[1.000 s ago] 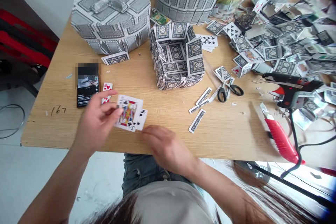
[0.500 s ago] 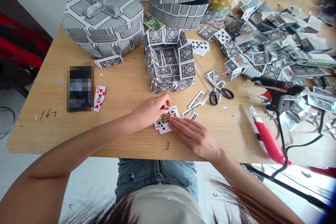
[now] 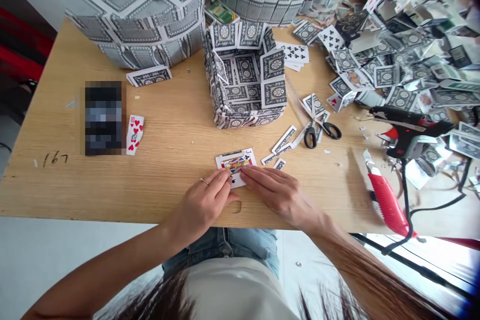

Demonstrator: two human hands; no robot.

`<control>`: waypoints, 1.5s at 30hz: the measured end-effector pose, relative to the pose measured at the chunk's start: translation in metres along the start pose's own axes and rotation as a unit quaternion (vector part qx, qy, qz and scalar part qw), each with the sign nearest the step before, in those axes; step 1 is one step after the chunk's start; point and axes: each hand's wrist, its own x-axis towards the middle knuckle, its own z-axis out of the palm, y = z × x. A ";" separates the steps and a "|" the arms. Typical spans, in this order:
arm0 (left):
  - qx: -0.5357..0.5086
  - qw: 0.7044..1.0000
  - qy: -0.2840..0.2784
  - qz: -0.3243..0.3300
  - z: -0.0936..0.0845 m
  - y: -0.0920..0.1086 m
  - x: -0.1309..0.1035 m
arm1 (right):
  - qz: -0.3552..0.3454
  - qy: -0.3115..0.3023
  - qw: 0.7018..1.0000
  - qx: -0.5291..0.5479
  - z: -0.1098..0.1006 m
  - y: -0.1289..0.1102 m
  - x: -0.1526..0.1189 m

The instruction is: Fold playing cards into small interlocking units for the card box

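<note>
Left hand (image 3: 204, 199) (ring on one finger) and right hand (image 3: 282, 192): fingertips of each held together on playing cards (image 3: 237, 161); whether either grip clamps card edge, cannot tell. Cards face-up on worktop (image 3: 168, 120), near front edge. Beyond right hand: cut strips (image 3: 284, 140), scissors (image 3: 315, 119) with blades parted. Behind cards: open-topped box (image 3: 249, 121). Farther right: glue gun (image 3: 407, 132), red-handled cutter (image 3: 390, 205).

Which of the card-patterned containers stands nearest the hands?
The small box with dark card backs, left of the scissors; the grey box at left and grey box behind stand farther back.
</note>
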 end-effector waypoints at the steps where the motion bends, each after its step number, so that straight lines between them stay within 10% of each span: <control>1: 0.001 1.000 0.002 -0.009 0.000 0.001 -0.001 | 0.001 0.001 1.000 0.003 0.001 0.001 -0.001; 17: 0.059 0.996 0.064 -0.013 0.009 0.004 -0.007 | 0.098 0.068 0.991 0.056 0.010 0.002 0.001; 32: 0.024 0.985 0.061 -0.160 0.011 0.013 0.006 | 0.189 0.112 0.974 0.053 0.014 -0.012 0.023; 45: 0.024 0.945 -0.035 -0.324 0.004 0.012 0.019 | 0.395 0.001 0.913 0.102 0.004 -0.012 0.037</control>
